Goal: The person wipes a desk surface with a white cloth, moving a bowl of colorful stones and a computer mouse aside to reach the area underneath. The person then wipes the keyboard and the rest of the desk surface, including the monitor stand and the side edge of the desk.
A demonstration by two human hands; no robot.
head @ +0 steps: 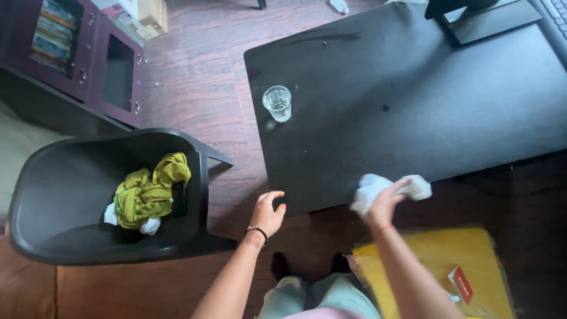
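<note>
My right hand (pixel 384 204) is closed around a crumpled white cloth (pixel 371 188) and presses it on the near edge of a black table (pixel 413 106). My left hand (pixel 269 212) rests at the table's near left corner, fingers curled, holding nothing. A small clear drinking glass (pixel 277 103) stands upright near the table's left edge, well beyond both hands. Faint smears show on the table top.
A black plastic chair (pixel 65 195) stands to the left with an olive-green and white bundle of cloth (pixel 147 192) on its seat. A yellow packet in clear wrap (pixel 437 266) lies lower right. A dark cabinet (pixel 88 53) is far left; a monitor base (pixel 484 20) sits far right.
</note>
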